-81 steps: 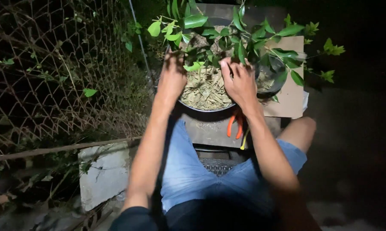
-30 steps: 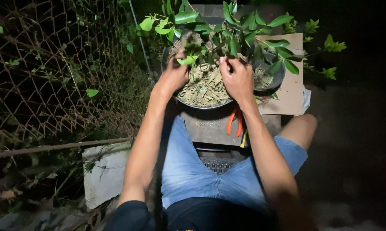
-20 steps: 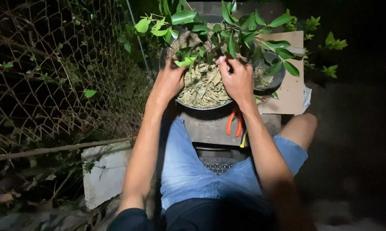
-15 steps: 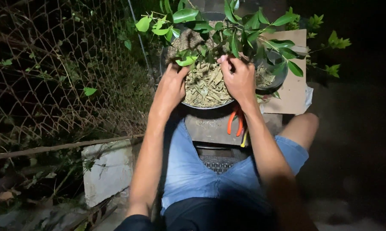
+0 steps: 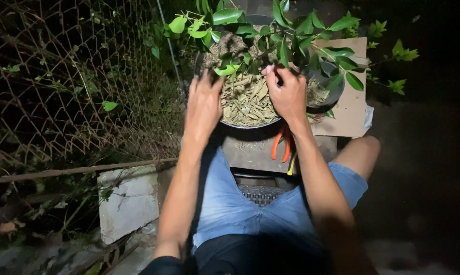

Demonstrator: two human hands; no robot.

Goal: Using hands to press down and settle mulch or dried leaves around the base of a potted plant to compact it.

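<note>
A round dark pot (image 5: 250,124) sits on a small grey stand (image 5: 250,150) straight in front of the seated person's knees. It is filled to the rim with pale, dry, chopped leaf and bark mulch (image 5: 247,99). A small plant (image 5: 286,30) with glossy green leaves rises from it, its twigs spreading out past the pot's far and right edges.

The left hand (image 5: 203,104) lies palm down on the pot's near left edge, fingers stretched out flat and slightly spread, gripping nothing. The right hand (image 5: 287,91) rests on the mulch near the plant's base with its fingers curled inward; whether they pinch a stem or a bit of mulch cannot be told, since leaves cover the fingertips.

Just below the right wrist, orange-handled pliers (image 5: 281,145) lie on the stand, their head hidden under the pot and the wrist. A flat piece of brown cardboard (image 5: 349,109) lies under the pot's right side. The person wears blue denim shorts (image 5: 230,209).

To the left stands a rusty chain-link fence (image 5: 61,81) with weeds behind it, and a pale concrete block (image 5: 125,203) at its foot. The far rim of the pot is hidden by foliage, and everything to the right fades into darkness.
</note>
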